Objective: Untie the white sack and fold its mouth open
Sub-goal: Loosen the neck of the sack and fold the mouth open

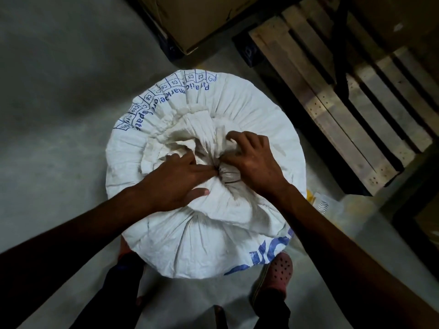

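Note:
A full white woven sack [251,105] with blue print stands upright on the floor, seen from above. Its mouth is gathered into a bunched neck [209,148] at the middle, with loose cloth flaring to the left. My left hand [175,181] lies flat on the sack top, its fingertips pressed into the tied spot and its thumb spread below. My right hand [254,157] has its fingers curled over the gathered cloth and grips it. The tie itself is hidden between the two hands.
A wooden pallet [337,96] lies on the floor to the right of the sack. A cardboard box [197,17] stands behind it. My feet, one in a pink clog [278,274], are right below the sack. Grey concrete floor [59,103] spreads to the left.

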Demonstrator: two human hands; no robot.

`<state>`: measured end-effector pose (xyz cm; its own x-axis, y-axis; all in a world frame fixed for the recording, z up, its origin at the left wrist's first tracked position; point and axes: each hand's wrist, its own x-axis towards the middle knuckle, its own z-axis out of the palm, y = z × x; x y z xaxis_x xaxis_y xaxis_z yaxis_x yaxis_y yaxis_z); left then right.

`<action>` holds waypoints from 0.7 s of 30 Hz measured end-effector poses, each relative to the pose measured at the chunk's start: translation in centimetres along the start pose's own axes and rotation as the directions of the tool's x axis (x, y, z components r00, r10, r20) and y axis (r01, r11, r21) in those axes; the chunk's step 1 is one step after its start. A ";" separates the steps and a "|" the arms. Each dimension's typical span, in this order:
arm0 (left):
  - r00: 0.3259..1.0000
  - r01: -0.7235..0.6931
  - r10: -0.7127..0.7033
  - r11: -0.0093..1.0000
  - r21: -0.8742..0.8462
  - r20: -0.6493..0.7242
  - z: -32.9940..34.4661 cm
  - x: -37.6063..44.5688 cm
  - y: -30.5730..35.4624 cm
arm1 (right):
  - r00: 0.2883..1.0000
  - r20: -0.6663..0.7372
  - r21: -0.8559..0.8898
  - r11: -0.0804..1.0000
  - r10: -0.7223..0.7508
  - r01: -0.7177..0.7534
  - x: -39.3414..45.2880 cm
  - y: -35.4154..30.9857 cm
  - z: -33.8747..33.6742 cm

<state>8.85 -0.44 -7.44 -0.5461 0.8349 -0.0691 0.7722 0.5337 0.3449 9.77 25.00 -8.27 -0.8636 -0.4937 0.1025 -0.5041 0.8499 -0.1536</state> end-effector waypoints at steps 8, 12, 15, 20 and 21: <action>0.999 -0.048 0.048 0.998 0.038 -0.001 -0.9 0.0 -2.7 | 0.885 0.451 0.025 0.993 -0.113 0.115 0.0 2.9 -1.5; 0.988 -0.153 0.152 0.988 0.011 0.034 -2.5 -0.3 -2.5 | 0.927 0.305 -0.056 0.968 -0.217 0.246 0.1 3.1 -1.6; 0.967 -0.248 0.247 0.969 -0.002 0.061 -3.6 -0.5 -2.5 | 0.915 0.247 -0.032 0.941 -0.319 0.336 0.0 3.9 -2.7; 0.978 -0.199 0.198 0.980 0.012 0.073 -5.5 0.0 -3.5 | 0.823 0.282 -0.032 0.852 -0.493 0.522 -0.3 5.5 -4.8; 0.983 -0.164 0.161 0.986 0.030 0.090 -5.6 0.2 -3.6 | 0.806 0.289 -0.028 0.837 -0.517 0.546 -0.3 5.7 -4.9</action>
<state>4.13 -2.93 -3.45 -0.3836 0.9184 -0.0964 0.8605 0.3934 0.3236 7.19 30.89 -4.35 -0.4390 -0.8902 -0.1219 -0.8935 0.4468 -0.0453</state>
